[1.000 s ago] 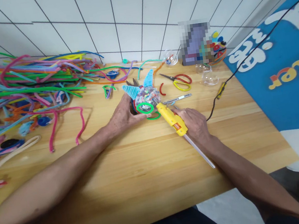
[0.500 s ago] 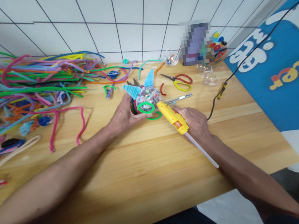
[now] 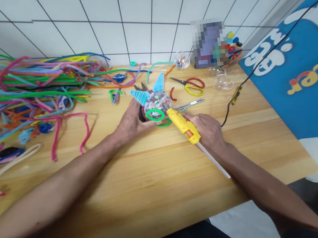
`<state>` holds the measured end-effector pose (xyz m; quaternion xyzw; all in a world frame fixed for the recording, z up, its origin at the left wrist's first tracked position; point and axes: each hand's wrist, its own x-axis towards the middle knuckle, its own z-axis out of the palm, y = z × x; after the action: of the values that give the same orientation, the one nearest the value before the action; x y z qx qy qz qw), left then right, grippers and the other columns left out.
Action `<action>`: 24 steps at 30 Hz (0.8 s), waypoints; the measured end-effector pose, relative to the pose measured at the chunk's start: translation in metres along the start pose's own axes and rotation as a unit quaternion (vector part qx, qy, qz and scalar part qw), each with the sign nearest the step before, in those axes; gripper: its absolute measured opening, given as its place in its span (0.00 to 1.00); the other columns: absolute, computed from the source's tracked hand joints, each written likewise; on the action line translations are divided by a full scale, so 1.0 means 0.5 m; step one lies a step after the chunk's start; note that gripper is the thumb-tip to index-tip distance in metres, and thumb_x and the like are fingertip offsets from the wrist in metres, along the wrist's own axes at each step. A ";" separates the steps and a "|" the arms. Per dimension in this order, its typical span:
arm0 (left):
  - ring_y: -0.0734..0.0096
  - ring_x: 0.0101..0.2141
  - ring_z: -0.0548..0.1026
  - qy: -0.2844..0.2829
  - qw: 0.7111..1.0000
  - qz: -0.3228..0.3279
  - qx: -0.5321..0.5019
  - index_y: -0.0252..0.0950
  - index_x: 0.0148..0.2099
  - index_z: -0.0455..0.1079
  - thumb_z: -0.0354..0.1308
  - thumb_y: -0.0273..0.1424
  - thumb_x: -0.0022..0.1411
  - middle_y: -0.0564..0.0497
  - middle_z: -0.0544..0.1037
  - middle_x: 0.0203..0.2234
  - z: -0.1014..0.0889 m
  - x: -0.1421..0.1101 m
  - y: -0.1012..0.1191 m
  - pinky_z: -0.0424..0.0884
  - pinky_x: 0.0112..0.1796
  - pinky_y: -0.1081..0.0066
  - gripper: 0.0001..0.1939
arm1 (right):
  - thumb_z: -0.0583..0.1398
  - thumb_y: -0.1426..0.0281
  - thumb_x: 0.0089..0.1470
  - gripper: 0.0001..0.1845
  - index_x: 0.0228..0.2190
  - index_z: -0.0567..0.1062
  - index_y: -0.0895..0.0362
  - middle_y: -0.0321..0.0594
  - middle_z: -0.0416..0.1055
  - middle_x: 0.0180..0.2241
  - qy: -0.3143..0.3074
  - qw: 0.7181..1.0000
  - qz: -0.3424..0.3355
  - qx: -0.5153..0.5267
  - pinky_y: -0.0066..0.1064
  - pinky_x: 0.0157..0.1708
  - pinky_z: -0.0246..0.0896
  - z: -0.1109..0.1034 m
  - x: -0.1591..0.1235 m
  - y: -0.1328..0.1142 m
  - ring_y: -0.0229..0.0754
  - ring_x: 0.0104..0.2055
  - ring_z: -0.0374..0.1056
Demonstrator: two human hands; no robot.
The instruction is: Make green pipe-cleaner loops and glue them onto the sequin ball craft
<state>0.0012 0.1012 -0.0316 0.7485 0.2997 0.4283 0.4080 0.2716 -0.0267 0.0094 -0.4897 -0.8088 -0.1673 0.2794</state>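
Observation:
My left hand [image 3: 131, 121] grips a clear ball [image 3: 157, 103] filled with coloured bits. Two light blue pipe-cleaner cones stick up from the ball and a green ring [image 3: 154, 115] sits on its near side. My right hand [image 3: 209, 130] is closed round a yellow glue gun [image 3: 182, 124], whose nozzle points at the ball just right of the green ring. A clear glue stick [image 3: 213, 160] pokes out of the gun's back along my right wrist. Both hands rest on the wooden table [image 3: 143, 175].
A big heap of coloured pipe cleaners [image 3: 23, 94] covers the table's left. Red and yellow scissors [image 3: 191, 85], clear half-spheres [image 3: 223, 82], a metal tool [image 3: 189, 105] and a black cord [image 3: 232, 99] lie to the right. A blue board [image 3: 301, 69] leans at the right edge.
The glue gun's nozzle has crept slightly closer to the ball. My left hand keeps its hold on the ball in the same place.

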 end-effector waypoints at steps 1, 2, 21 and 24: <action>0.38 0.67 0.75 -0.007 1.000 0.003 0.003 0.42 0.69 0.70 0.82 0.48 0.54 0.37 0.76 0.66 -0.001 0.000 0.000 0.80 0.62 0.45 0.46 | 0.52 0.65 0.79 0.17 0.49 0.80 0.57 0.42 0.82 0.33 0.003 1.000 -0.003 0.001 0.36 0.38 0.63 -0.001 0.002 -0.001 0.45 0.34 0.75; 0.38 0.67 0.74 -0.014 1.000 0.006 0.007 0.41 0.70 0.69 0.82 0.48 0.55 0.36 0.76 0.66 -0.002 -0.001 -0.001 0.80 0.62 0.45 0.46 | 0.52 0.65 0.80 0.18 0.49 0.80 0.57 0.42 0.82 0.33 0.007 1.000 -0.006 0.001 0.36 0.38 0.63 -0.002 0.003 -0.001 0.45 0.34 0.75; 0.38 0.68 0.73 0.004 1.000 0.008 -0.004 0.43 0.66 0.71 0.83 0.49 0.53 0.38 0.76 0.65 0.002 0.002 -0.004 0.79 0.63 0.42 0.44 | 0.54 0.70 0.75 0.15 0.51 0.80 0.56 0.42 0.83 0.34 0.000 0.999 0.000 0.037 0.36 0.40 0.66 0.001 -0.013 0.009 0.45 0.35 0.77; 0.37 0.68 0.73 -0.007 1.000 0.006 -0.004 0.42 0.68 0.69 0.83 0.49 0.54 0.38 0.76 0.65 -0.002 0.001 -0.006 0.80 0.63 0.43 0.46 | 0.54 0.68 0.76 0.16 0.51 0.81 0.56 0.41 0.82 0.33 -0.005 1.000 0.003 0.024 0.36 0.39 0.66 0.004 -0.013 0.011 0.45 0.34 0.76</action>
<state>0.0005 0.1035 -0.0337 0.7513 0.2909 0.4270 0.4105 0.2782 -0.0276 0.0038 -0.4865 -0.8123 -0.1448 0.2873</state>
